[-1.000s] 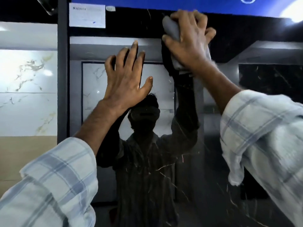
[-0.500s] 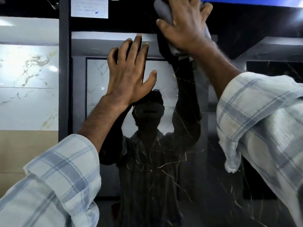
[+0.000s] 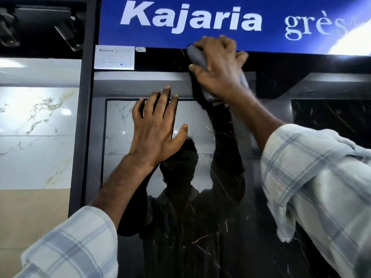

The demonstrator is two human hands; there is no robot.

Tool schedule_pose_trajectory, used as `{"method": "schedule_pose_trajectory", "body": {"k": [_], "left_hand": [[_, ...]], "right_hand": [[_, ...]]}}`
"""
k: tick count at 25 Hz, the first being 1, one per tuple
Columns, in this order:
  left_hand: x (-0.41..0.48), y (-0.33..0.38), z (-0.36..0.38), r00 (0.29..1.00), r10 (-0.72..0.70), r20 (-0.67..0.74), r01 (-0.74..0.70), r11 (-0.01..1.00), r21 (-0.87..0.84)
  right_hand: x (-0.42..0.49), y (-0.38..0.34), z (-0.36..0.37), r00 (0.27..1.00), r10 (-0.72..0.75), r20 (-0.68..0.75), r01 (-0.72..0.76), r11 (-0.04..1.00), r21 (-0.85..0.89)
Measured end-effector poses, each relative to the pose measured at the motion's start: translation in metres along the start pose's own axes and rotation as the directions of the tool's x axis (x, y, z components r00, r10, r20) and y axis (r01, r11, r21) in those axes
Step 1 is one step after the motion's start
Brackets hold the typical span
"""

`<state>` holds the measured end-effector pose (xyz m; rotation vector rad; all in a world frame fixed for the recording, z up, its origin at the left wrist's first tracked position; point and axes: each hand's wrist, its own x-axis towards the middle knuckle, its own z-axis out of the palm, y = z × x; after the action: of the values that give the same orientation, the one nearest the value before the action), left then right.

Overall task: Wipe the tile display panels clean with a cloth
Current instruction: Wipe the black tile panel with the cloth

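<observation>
**A:** What fills my view?

**B:** Mostly the black tile panel [image 3: 200,237]. I see a glossy dark slab with thin pale and rusty veins, so shiny that it mirrors the person standing before it, along with marble tiles from across the room. A dark frame post [image 3: 84,127] runs up its left edge.

**A:** And around it?

**B:** Left of the post I see a white marble tile panel [image 3: 36,137] with gold-grey veining, and a beige tile below it. Across the top runs a blue sign [image 3: 271,40] with white lettering reading "Kajaria". A small white label [image 3: 114,57] sits in the black panel's upper left corner, just under the sign.

**A:** The hands?

**B:** Both arms wear pale plaid sleeves [image 3: 317,177]. I see the left hand [image 3: 156,133] laid flat on the black panel, fingers straight and slightly spread, thumb out to the side, holding nothing.

**A:** The right?

**B:** The right hand [image 3: 218,67] is up at the panel's top edge, where it meets the blue sign. Its fingers are curled over the cloth [image 3: 197,56], pressing it to the tile.

**A:** How does the cloth look?

**B:** Grey, bunched into a wad. It bulges out past the thumb, and a bit shows below the wrist.
</observation>
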<state>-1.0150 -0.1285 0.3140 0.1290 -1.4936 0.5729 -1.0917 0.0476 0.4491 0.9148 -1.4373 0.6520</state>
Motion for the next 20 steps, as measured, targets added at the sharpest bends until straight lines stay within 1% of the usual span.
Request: {"method": "schedule_pose_trajectory", "body": {"k": [2, 4, 6, 7, 8, 10, 11, 13, 14, 15, 16, 17, 18, 19, 20], "left_hand": [[-0.001, -0.001, -0.001, 1.000, 0.006, 0.003, -0.006, 1.000, -0.026], [0.000, 0.000, -0.002, 1.000, 0.005, 0.012, -0.004, 1.000, -0.031], [-0.001, -0.001, -0.002, 1.000, 0.000, 0.005, 0.000, 1.000, -0.026], [-0.001, -0.001, -0.002, 1.000, -0.003, -0.004, 0.003, 1.000, -0.021], [0.000, -0.001, -0.002, 1.000, -0.008, -0.006, 0.007, 1.000, -0.014], [0.004, 0.001, -0.003, 1.000, -0.015, 0.004, 0.015, 1.000, -0.019], [0.007, 0.005, -0.004, 1.000, -0.013, 0.012, 0.013, 0.999, -0.041], [0.015, 0.020, -0.005, 1.000, 0.002, 0.008, -0.001, 0.995, -0.096], [0.019, 0.030, -0.005, 1.000, 0.011, -0.002, -0.011, 0.993, -0.119], [0.022, 0.041, -0.005, 1.000, 0.021, -0.010, -0.023, 0.990, -0.137], [0.024, 0.051, -0.003, 0.999, 0.032, -0.016, -0.034, 0.988, -0.149], [0.024, 0.059, -0.001, 0.999, 0.042, -0.017, -0.044, 0.988, -0.149], [0.023, 0.066, 0.002, 0.998, 0.054, -0.012, -0.055, 0.990, -0.134], [0.021, 0.070, 0.006, 0.998, 0.067, -0.005, -0.068, 0.992, -0.106], [0.018, 0.073, 0.009, 0.997, 0.078, 0.004, -0.078, 0.994, -0.077]], "right_hand": [[0.002, -0.026, 0.010, 0.989, -0.129, 0.078, 0.133, 0.990, -0.047], [0.003, -0.036, 0.016, 0.958, -0.258, 0.124, 0.265, 0.963, -0.042], [0.006, -0.019, 0.012, 0.942, -0.315, 0.112, 0.316, 0.949, 0.008], [0.008, -0.001, 0.008, 0.949, -0.306, 0.080, 0.304, 0.952, 0.028], [0.010, 0.023, 0.002, 0.966, -0.259, 0.027, 0.257, 0.965, 0.043], [0.009, 0.071, -0.016, 0.992, -0.093, -0.089, 0.097, 0.994, 0.044], [0.006, 0.090, -0.026, 0.993, -0.009, -0.115, 0.013, 0.999, 0.036], [0.002, 0.105, -0.035, 0.989, 0.115, -0.096, -0.115, 0.993, 0.004], [0.000, 0.100, -0.035, 0.988, 0.137, -0.070, -0.140, 0.989, -0.036], [-0.004, 0.089, -0.034, 0.993, 0.110, -0.042, -0.114, 0.989, -0.089], [-0.008, 0.079, -0.028, 1.000, 0.028, -0.006, -0.029, 0.991, -0.134], [-0.016, 0.070, -0.023, 0.996, -0.082, 0.032, 0.086, 0.984, -0.159], [-0.022, 0.067, -0.020, 0.983, -0.176, 0.061, 0.184, 0.969, -0.163], [-0.026, 0.071, -0.019, 0.969, -0.234, 0.075, 0.243, 0.957, -0.158], [-0.027, 0.081, -0.022, 0.967, -0.245, 0.064, 0.252, 0.956, -0.147]]}}
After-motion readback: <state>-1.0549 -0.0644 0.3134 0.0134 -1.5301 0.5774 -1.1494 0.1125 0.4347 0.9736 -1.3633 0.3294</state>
